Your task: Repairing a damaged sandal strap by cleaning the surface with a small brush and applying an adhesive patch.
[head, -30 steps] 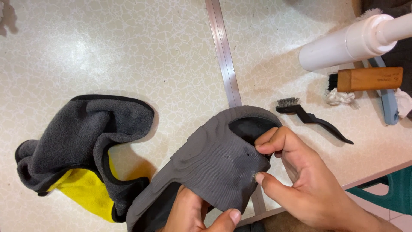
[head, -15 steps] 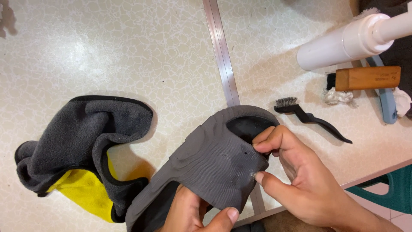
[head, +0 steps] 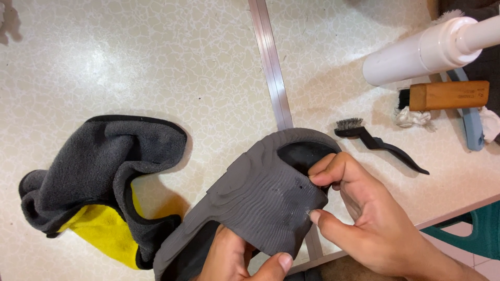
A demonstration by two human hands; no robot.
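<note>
Since the earlier frame little has shifted: the right hand (head: 370, 218) has kept its place at the edge of the grey slipper sole (head: 260, 198), only its fingertips (head: 315, 179) closing a touch tighter on the rubber, and the thumb of the left hand (head: 237, 257) has crept slightly further up the near rim.

The sole is held tread-up over the tabletop's near edge, just right of the metal joint strip (head: 271, 67) that runs toward the far edge. The left hand cups it from beneath, thumb pressed on the rim, apparently to steady it; the right hand pinches a small spot on the ridged tread between forefinger and thumb, as if picking at something lodged there. The dark hollow of the strap (head: 304, 153) opens just beyond those fingers.

To the left a grey and yellow microfibre cloth (head: 99, 182) lies crumpled, just beside the sole's lower end. Toward the right edge lie a small black wire brush (head: 375, 143), a wooden-handled brush (head: 448, 95), a white roll (head: 422, 49) and a blue tool handle (head: 471, 130), all apart from the hands. Nothing lies between the hands and the sole.
</note>
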